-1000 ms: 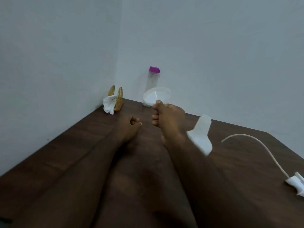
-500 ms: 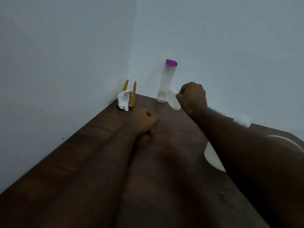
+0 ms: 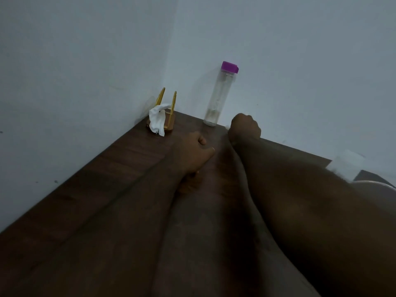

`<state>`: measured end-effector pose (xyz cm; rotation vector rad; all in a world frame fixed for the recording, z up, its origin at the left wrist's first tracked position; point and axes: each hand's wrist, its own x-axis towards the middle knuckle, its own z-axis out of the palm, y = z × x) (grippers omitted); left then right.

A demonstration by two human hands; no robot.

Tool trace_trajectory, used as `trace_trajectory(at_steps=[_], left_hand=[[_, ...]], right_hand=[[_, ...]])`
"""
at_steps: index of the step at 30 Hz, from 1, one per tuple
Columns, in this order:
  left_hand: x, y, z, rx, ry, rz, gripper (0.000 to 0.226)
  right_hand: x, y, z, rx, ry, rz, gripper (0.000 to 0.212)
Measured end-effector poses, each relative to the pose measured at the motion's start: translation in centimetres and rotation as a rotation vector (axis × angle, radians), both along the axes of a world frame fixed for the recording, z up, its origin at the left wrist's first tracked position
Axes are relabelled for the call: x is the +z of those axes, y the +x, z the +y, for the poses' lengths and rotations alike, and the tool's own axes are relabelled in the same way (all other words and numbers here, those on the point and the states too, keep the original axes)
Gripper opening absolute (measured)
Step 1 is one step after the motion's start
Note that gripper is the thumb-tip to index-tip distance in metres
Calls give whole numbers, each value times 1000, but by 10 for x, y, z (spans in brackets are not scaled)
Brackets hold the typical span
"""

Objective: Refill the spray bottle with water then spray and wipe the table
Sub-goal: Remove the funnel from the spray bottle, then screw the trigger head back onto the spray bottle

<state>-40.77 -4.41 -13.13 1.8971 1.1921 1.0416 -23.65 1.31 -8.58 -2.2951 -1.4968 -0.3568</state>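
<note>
place: plain indoor room, home-like, exact kind unclear | walls [image 3: 85, 61]: bare, pale, corner at 12 o'clock | table [image 3: 107, 168]: dark wood | 11 o'clock: gold napkin holder [image 3: 172, 112] with tissue [image 3: 157, 121] | 12 o'clock: purple-capped clear bottle [image 3: 218, 95]

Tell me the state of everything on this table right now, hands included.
Water bottle: upright, purple cap on.
Tissue: hanging out of its holder.
Left hand: curled, resting on table.
Right hand: fisted beside bottle; contents hidden.
</note>
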Motion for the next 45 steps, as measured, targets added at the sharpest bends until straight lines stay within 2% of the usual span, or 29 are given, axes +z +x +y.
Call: trace_trajectory(at_steps=[14,26,32,35,38,42,45], left_hand=[[-5,3,7,10,24,59,21],[-7,4,6,20,70,60,13],[-3,3,1,24,111,128,12],[-2,4,-5,38,164,186,12],[-1,4,-10,109,275,166,12],[5,2,-30,211,363,59,13],[14,6,-54,247,454,-9,9]], right_hand=[[-21,21,16,-12,-17,176,25],[-14,14,5,6,-203,143,30],[-5,-1,-7,78,-271,142,29],[5,-18,-38,159,-273,98,12],[5,-36,-66,292,-277,89,31],[16,-57,-118,462,-310,-35,17],[36,-56,-166,581,-261,-84,20]])
